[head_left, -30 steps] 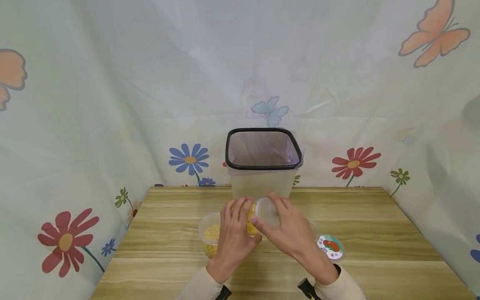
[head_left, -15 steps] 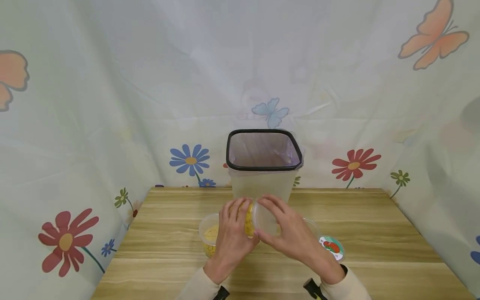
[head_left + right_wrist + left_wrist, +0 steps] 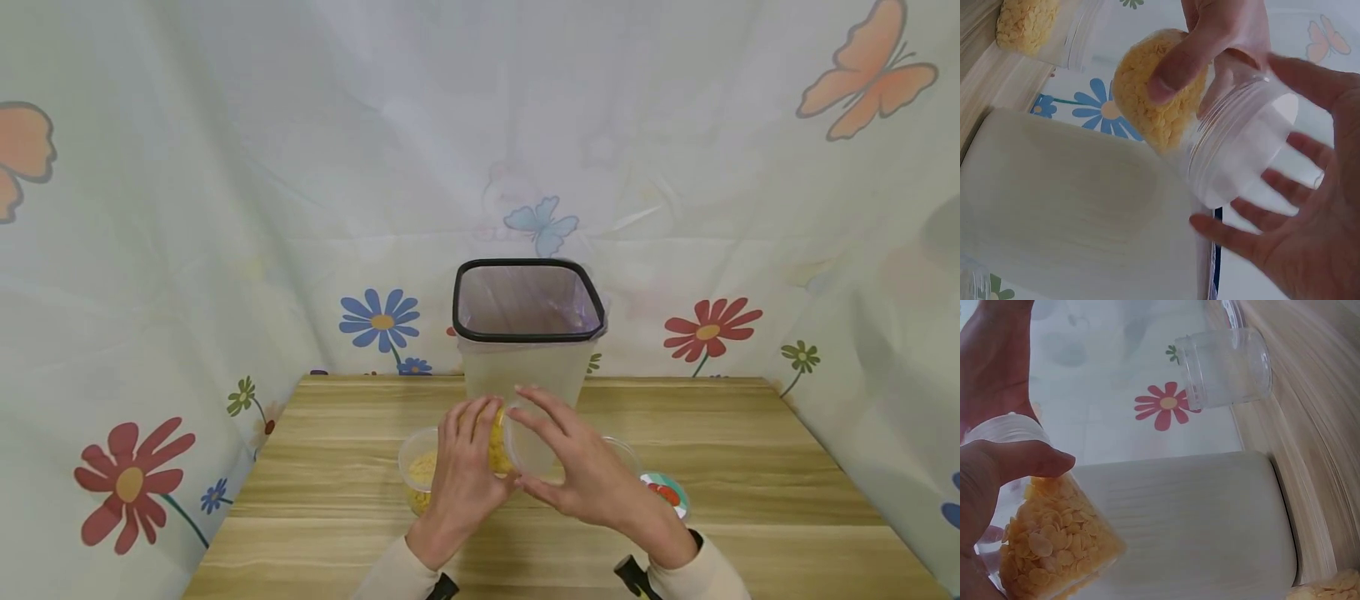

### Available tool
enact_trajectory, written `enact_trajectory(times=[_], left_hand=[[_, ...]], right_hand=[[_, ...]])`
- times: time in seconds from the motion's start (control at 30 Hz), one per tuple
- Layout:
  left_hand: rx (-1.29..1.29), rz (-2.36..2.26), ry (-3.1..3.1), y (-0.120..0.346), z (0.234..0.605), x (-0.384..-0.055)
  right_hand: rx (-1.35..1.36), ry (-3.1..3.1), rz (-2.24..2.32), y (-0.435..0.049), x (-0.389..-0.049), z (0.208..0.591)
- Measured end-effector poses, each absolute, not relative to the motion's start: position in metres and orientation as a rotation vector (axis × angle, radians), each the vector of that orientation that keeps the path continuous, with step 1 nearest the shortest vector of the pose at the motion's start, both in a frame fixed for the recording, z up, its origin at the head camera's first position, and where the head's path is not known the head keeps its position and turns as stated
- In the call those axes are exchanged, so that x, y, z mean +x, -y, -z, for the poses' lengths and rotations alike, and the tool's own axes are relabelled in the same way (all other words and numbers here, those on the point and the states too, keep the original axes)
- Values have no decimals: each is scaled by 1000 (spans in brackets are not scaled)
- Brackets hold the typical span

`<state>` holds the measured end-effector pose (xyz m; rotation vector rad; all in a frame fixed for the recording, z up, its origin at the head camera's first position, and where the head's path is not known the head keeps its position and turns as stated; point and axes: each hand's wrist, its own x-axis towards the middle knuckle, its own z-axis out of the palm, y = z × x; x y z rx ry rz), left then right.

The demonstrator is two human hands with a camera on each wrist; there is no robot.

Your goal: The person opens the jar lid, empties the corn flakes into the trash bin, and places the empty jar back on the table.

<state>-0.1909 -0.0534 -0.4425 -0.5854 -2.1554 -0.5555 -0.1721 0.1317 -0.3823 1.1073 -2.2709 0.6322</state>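
Observation:
My left hand (image 3: 468,475) grips a clear plastic jar (image 3: 1063,534) packed with pale yellow flakes, tilted on its side in front of the bin. In the right wrist view, its thumb presses the jar wall, and a translucent white screw lid (image 3: 1235,140) covers the jar's mouth. Around that lid, my right hand (image 3: 596,471) holds its fingers spread, with gaps between most fingertips and the lid. A second jar of flakes (image 3: 422,471) stands on the table, partly behind the left hand.
A bin (image 3: 525,362) with a black rim and purple liner stands at the back of the wooden table (image 3: 360,408). Right of it are a clear jar without flakes (image 3: 1225,369) and a round lid with a tomato picture (image 3: 670,493). A flowered curtain (image 3: 375,167) encloses the table.
My right hand's thumb and fingers have spread away from the lid, and the hand has shifted slightly right. The left hand keeps its grip on the jar, nearly still.

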Motion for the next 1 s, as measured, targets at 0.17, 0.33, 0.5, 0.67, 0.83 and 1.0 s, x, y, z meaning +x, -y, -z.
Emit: enact_trajectory(times=[0.17, 0.33, 0.5, 0.67, 0.83, 1.0], left_hand=[[-576, 539, 2151, 53, 441, -191], [-583, 500, 2111, 50, 442, -191], [-584, 471, 2112, 49, 441, -191], [-574, 462, 2130, 50, 441, -190], [-578, 479, 2130, 51, 440, -190], [-582, 507, 2136, 52, 439, -189]], right_hand=[[729, 2414, -745, -123, -166, 378], [441, 2603, -802, -117, -164, 376], [402, 2650, -826, -115, -165, 377], [532, 2589, -817, -117, -165, 376], [715, 2517, -781, -120, -165, 374], [799, 2464, -765, -122, -166, 374]])
